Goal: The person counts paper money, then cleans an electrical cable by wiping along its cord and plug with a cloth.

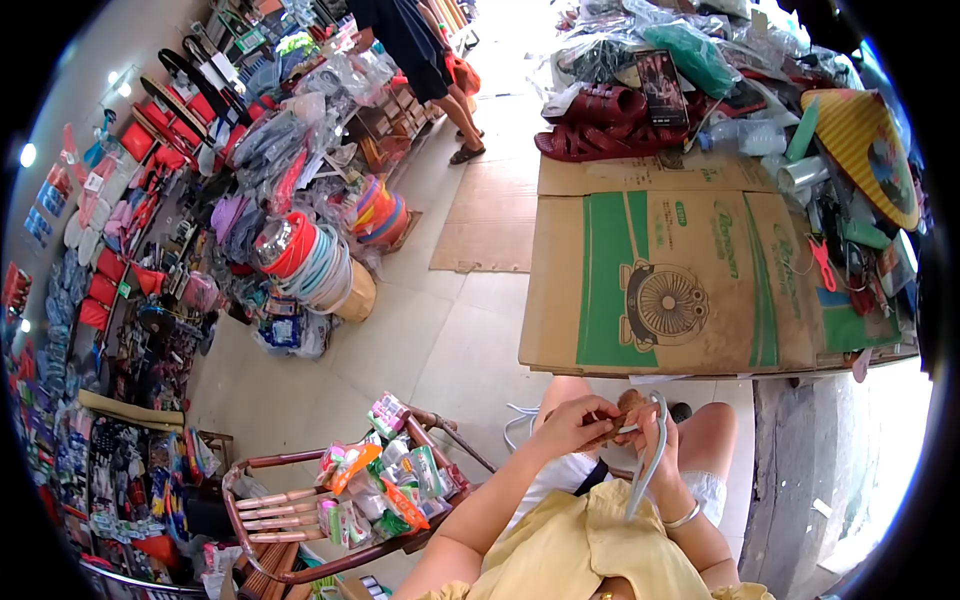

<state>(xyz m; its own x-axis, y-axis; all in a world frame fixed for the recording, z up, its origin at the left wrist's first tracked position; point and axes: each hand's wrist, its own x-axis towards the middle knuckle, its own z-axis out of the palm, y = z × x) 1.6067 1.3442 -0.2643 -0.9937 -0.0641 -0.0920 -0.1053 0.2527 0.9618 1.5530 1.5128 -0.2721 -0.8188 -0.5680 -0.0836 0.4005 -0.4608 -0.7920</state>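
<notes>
My left hand [572, 425] is closed, its fingers pinching a small brown, rough-looking piece [630, 402] above my lap; its kind is not clear. My right hand [655, 450], with a bangle at the wrist, is closed round a pale grey curved strip [652, 468] that hangs down toward my yellow top [560, 545]. Both hands meet at the brown piece, and the fingers partly cover where it touches the strip.
Ahead stands a table covered by a flattened cardboard box [740, 270], with red sandals [600, 120] and plastic-wrapped goods. A bamboo chair [285, 575] at left holds small packets [395, 480]. Buckets [290, 245] stand beyond; a person [405, 45] is at the back.
</notes>
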